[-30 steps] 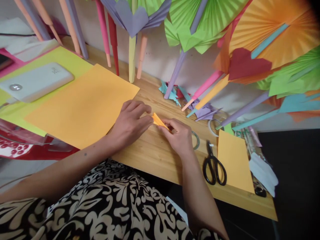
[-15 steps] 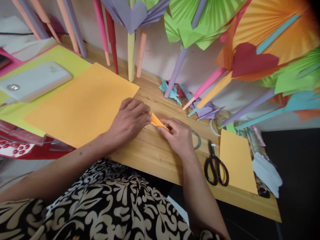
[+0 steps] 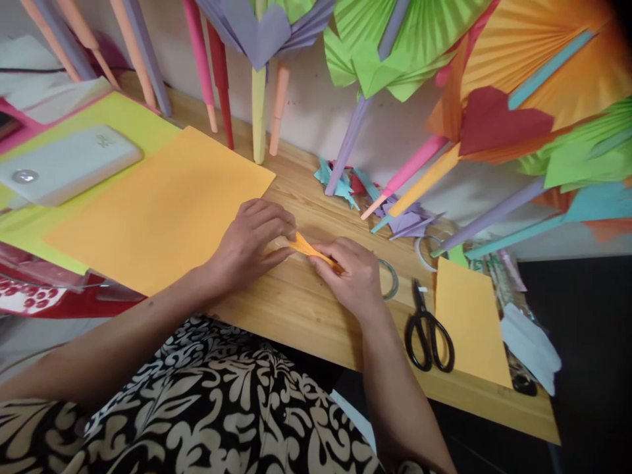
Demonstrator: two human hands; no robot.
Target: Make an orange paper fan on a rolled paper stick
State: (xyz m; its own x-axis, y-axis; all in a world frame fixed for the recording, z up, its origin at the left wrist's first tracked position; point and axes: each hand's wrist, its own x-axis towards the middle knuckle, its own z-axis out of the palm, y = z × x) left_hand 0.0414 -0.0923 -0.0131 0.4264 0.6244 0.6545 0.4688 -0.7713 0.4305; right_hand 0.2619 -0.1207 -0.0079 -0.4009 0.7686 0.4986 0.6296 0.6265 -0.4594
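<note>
A narrow piece of folded orange paper (image 3: 307, 246) runs between my two hands, just over the wooden table. My right hand (image 3: 353, 271) is closed around its right part, thumb pressed along the near side. At the paper's left end, the curled fingers of my left hand (image 3: 254, 240) grip the tip, with the thumb lowered a little below it. A thin pale strand or loop shows faintly between that thumb and the fingers; its kind is unclear. A flat orange sheet (image 3: 168, 204) lies beside my left hand. Just right of my right hand is a roll of tape (image 3: 390, 279).
Black scissors (image 3: 428, 339) and a smaller orange sheet (image 3: 471, 322) lie on the table (image 3: 296, 316) to the right. A white power bank (image 3: 74, 163) rests on yellow-green paper at left. Paper fans (image 3: 409, 49) on rolled sticks lean along the wall, with paper scraps (image 3: 405, 217) below.
My left thumb has dropped away from the fingers, and the pale strand shows between them. The folded paper has shifted slightly down and left. My right hand keeps its hold.
</note>
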